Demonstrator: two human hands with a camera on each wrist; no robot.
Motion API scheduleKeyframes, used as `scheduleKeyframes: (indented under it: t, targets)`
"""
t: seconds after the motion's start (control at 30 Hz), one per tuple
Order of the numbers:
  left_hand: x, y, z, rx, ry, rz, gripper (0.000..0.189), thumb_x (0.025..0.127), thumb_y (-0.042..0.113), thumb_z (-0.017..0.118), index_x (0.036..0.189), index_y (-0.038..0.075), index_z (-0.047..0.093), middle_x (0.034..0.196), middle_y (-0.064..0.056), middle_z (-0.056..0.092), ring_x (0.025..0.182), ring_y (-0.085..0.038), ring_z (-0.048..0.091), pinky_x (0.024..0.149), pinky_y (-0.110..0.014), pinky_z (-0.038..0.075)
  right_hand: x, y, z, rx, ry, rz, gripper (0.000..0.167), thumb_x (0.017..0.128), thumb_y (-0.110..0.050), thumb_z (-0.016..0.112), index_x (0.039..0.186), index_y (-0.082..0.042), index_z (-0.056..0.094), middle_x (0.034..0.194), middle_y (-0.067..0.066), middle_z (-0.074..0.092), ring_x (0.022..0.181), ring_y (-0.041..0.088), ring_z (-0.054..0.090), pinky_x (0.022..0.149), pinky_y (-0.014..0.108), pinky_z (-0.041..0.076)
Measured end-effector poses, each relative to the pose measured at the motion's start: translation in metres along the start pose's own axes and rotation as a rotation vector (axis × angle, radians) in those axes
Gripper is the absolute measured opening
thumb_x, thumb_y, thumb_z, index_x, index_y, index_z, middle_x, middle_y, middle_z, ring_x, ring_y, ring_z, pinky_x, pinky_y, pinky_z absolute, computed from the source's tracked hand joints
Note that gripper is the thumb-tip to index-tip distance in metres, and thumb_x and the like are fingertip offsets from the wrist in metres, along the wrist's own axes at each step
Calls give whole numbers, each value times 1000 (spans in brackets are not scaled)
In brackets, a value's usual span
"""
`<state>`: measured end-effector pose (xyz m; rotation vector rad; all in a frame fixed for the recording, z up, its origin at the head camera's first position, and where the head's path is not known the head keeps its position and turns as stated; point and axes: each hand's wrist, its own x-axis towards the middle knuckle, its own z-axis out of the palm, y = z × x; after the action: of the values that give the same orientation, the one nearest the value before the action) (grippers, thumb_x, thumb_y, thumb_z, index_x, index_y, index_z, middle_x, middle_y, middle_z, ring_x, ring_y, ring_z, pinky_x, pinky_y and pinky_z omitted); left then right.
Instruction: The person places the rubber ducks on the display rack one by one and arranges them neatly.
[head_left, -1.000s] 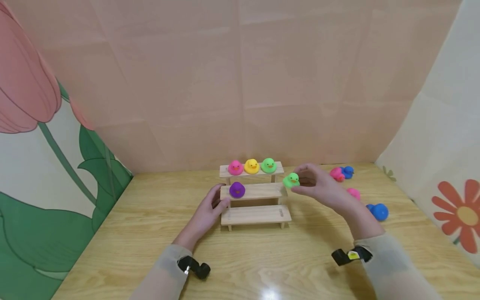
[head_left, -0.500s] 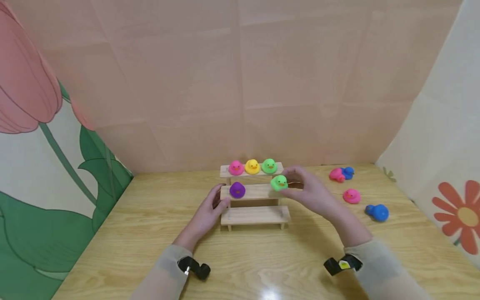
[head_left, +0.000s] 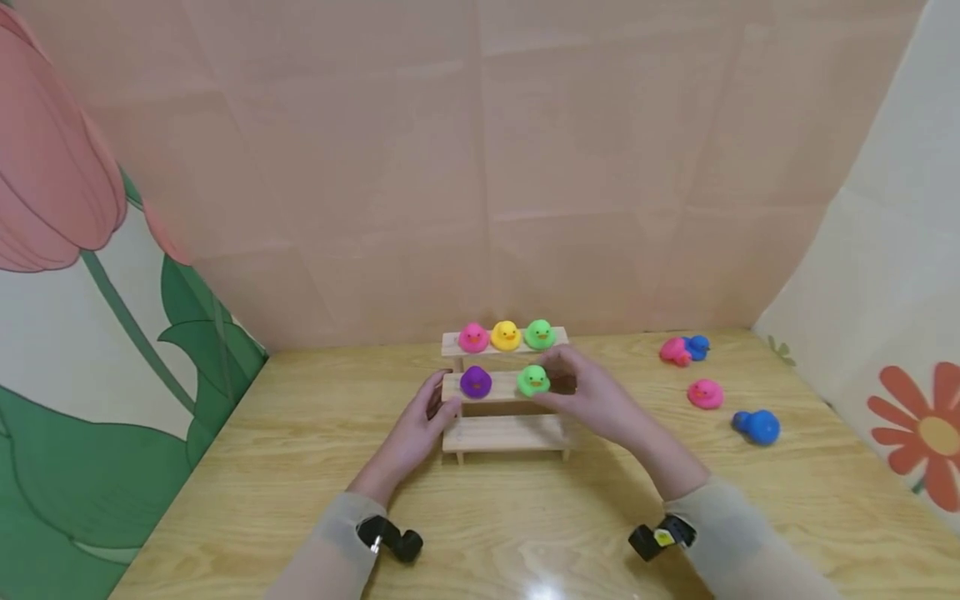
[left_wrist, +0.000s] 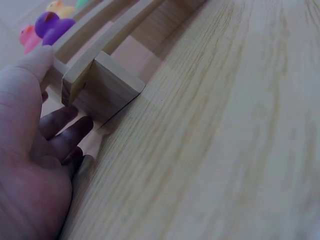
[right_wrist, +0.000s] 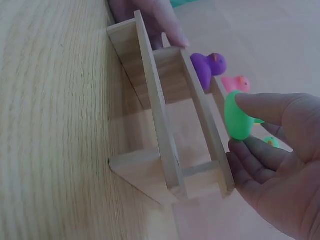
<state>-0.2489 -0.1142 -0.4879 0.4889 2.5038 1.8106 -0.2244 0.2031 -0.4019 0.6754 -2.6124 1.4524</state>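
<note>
A three-step wooden stand [head_left: 510, 443] stands on the table; a purple rubber duck [head_left: 476, 382] sits toward the left of its middle step. My left hand [head_left: 414, 425] holds the left end of that step, thumb in front and fingers behind; in the left wrist view the thumb [left_wrist: 37, 62] lies against the wood. With thumb and fingers my right hand [head_left: 600, 402] pinches a green rubber duck [head_left: 533, 381] at the middle step's right part. The right wrist view shows this green duck [right_wrist: 238, 116] close to the step; whether it touches the wood I cannot tell.
On the top step sit a pink duck [head_left: 473, 337], a yellow duck [head_left: 506, 335] and another green duck [head_left: 540, 334]. Right of the stand lie a pink and blue pair of ducks [head_left: 676, 351], a pink duck [head_left: 706, 393] and a blue duck [head_left: 761, 427]. A cloth backdrop [head_left: 480, 167] rises behind.
My right hand has carried the green duck leftward, from beside the stand's right end to over the middle step, and slightly lower. The left hand has stayed at the stand's left end.
</note>
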Motion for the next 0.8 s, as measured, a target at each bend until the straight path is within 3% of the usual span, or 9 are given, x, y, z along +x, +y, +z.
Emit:
scheduleKeyframes:
  t: [0.27,0.5,0.8]
  targets:
    - [0,1,0,34,-4,-12,75,111,59,61,174,30,33,179,-18,28,162,-38,33,133,-53,28,11,-5,12,-11,-18,-4,41,100,-11,85,136,-7,65,126,8,73,120,30,70,105,50,61]
    - [1,0,1,34,-9,4,74,112,56,60,175,28,32,179,-20,27,162,-40,32,133,-52,28,13,-4,21,-41,6,18,40,99,-12,86,134,-12,67,121,3,72,106,23,67,91,38,60]
    - [2,0,1,37,3,-1,76,112,57,61,175,26,33,178,-21,30,162,-41,34,133,-54,28,14,-6,29,-87,52,29,41,100,-17,86,136,-15,68,117,2,71,96,21,62,83,37,57]
